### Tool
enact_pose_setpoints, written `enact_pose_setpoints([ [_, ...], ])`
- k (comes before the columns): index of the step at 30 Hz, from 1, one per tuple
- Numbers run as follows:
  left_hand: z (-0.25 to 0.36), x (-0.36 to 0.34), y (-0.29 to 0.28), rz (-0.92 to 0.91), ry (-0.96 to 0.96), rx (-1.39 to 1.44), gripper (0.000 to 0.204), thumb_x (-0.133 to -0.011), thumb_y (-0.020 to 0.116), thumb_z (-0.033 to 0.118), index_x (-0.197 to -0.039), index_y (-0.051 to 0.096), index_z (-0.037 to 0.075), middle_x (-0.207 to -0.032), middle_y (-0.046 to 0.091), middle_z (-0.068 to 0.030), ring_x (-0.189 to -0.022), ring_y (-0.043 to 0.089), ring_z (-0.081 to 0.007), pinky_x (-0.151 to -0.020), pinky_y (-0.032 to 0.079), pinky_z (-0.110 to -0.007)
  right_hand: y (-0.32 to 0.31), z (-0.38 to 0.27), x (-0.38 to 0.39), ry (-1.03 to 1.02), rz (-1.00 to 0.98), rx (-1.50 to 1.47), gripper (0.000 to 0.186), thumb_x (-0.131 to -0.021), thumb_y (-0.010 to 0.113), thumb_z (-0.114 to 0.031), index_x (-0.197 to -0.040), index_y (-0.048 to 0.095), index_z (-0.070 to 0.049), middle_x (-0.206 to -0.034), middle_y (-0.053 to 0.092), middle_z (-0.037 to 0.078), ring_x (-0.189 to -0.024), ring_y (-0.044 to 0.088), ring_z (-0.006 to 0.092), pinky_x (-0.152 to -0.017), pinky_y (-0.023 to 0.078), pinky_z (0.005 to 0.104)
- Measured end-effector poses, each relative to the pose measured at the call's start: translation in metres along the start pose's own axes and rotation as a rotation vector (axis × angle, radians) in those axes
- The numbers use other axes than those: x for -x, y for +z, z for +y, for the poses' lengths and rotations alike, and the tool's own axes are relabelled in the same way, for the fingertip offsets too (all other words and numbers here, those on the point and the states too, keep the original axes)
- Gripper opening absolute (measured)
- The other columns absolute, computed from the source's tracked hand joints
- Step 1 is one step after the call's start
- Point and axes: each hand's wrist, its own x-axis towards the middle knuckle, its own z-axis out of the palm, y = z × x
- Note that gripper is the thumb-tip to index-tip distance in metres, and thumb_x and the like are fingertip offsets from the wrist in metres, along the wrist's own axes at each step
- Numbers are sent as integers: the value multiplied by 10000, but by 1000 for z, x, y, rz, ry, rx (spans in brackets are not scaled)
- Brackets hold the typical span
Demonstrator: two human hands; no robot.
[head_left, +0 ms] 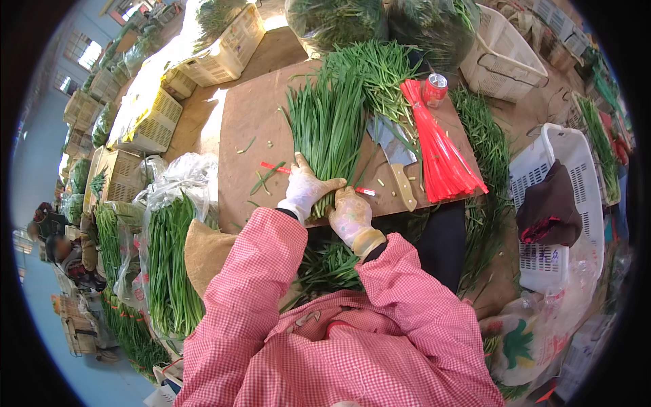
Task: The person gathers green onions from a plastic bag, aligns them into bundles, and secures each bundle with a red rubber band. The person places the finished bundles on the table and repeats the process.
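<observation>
A thick bunch of garlic chives point(327, 129) lies on a brown board point(247, 136), leaf tips pointing away from me and stem ends toward me. My left hand point(306, 187), in a pale glove, grips it from the left near the stem ends, thumb laid across the top. My right hand point(352, 218), gloved too, is closed against the stem ends from the right, its fingertips partly hidden. A red tie strip point(273, 167) runs crosswise under the bunch, sticking out on both sides. To the right lies a knife point(401, 178) with a wooden handle.
Red tie strips point(441, 146) fan out on the board's right, below a red can point(435, 89). Loose chives point(376, 71) cover its far side. A white crate point(553, 203) with a dark cloth point(550, 207) stands right; bagged chives point(173, 264) stand left.
</observation>
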Motion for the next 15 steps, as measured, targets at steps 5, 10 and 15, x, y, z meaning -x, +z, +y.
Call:
enact_pose_setpoints([
  [5,20,14,-3,73,-104,-109,1425,-614,938,527,-1630,90,-2,-1552,380,-267,-1425,427,-404,-1107,479,-469,-17,24,7,-106,107,-77,491,-900,691,-367,-1261,663,-35,-1140,706,194,-1022,693,370,-890,550,451],
  [10,27,17,-16,-9,-164,-86,1414,-612,952,507,-1631,93,31,-1549,386,-236,-1436,420,-377,-1121,473,-468,-56,74,2,38,288,-63,278,-915,693,-307,-1116,760,-127,-1036,751,118,-971,715,318,-846,555,434],
  [15,21,16,-14,26,-151,-98,1413,-607,958,494,-1627,99,27,-1520,410,-238,-1402,458,-373,-1101,490,-464,-50,80,-10,37,141,2,256,-894,703,-320,-1064,772,-141,-970,761,98,-932,721,316,-813,552,435],
])
